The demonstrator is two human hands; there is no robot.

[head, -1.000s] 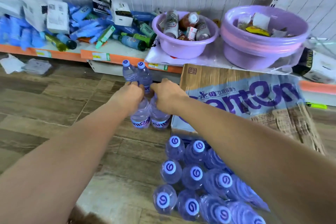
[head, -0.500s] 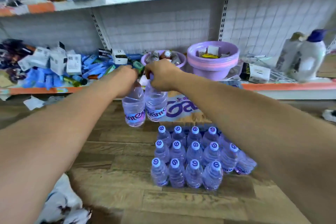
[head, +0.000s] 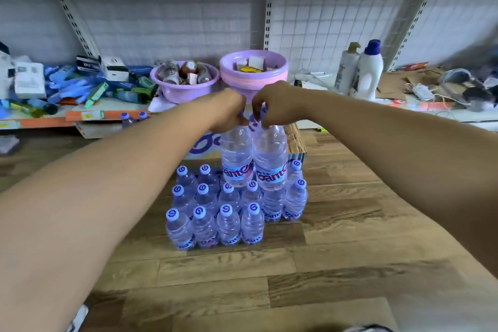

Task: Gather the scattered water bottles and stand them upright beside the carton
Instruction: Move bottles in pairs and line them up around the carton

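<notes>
Your left hand (head: pixel 229 112) was curled tight round the neck of one water bottle (head: pixel 237 159), and your right hand (head: pixel 279 102) pinched the neck of a second bottle (head: pixel 270 167) just beside it. Both hung upright with their sides touching, over the back rows of the standing bottles (head: pixel 215 213). Your fingers covered the caps, with only a scrap of purple showing between your hands, so I could not tell how each cap was gripped. I also could not tell whether the bases of the held pair touched the caps beneath them. The standing bottles stood packed in tight rows on the wooden floor (head: pixel 336 237), directly in front of the carton (head: pixel 295 140). Most of its printed face was hidden behind the held pair and your left wrist. The pair also blocked part of the back row, so the count there was unclear. Two stray bottles (head: pixel 132 117) stood well apart at the foot of the low shelf (head: pixel 89 115), with only their caps and shoulders showing above your left forearm. Behind your hands sat two lavender basins (head: pixel 184 86), and your knuckles cut off the base of the taller one.
</notes>
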